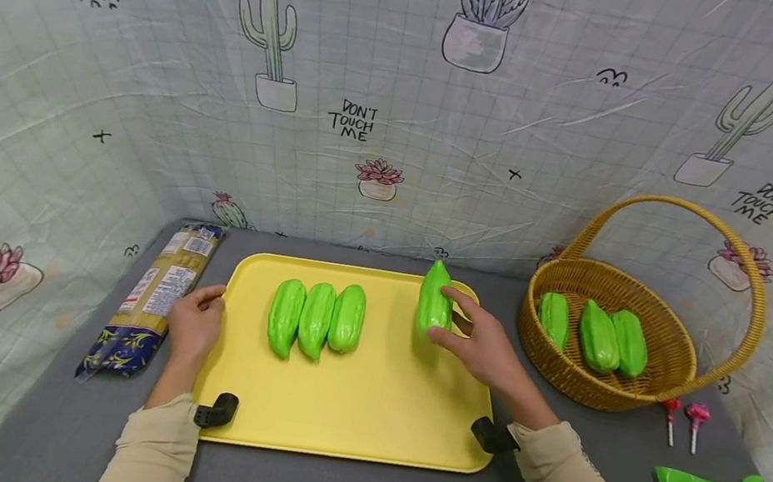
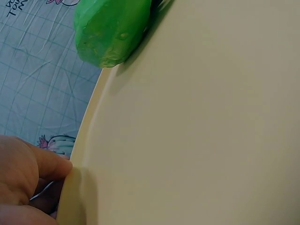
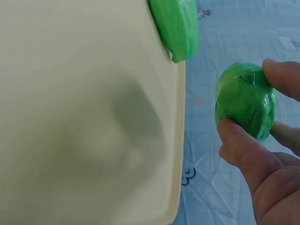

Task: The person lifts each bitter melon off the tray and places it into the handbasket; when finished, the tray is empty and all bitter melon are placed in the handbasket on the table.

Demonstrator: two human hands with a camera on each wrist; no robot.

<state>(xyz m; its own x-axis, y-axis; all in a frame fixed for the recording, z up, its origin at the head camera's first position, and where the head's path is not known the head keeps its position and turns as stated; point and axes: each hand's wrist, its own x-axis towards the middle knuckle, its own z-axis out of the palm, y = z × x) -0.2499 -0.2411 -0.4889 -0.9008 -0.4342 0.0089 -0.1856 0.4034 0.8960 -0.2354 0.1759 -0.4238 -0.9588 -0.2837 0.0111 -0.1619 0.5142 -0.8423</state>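
The right hand (image 1: 484, 345) pinches a long, ridged green vegetable (image 1: 433, 301); the left hand (image 1: 195, 325) touches a yellow rectangular tray (image 1: 360, 405), grip unclear. Upper centre, pale checked sheeting (image 1: 410, 93) reads "DON'T TOUCH ME".

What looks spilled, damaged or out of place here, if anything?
Nothing stands out. Three green vegetables lie side by side on the yellow tray, the wicker basket stands upright, and no spill shows. The right hand holds another green vegetable.
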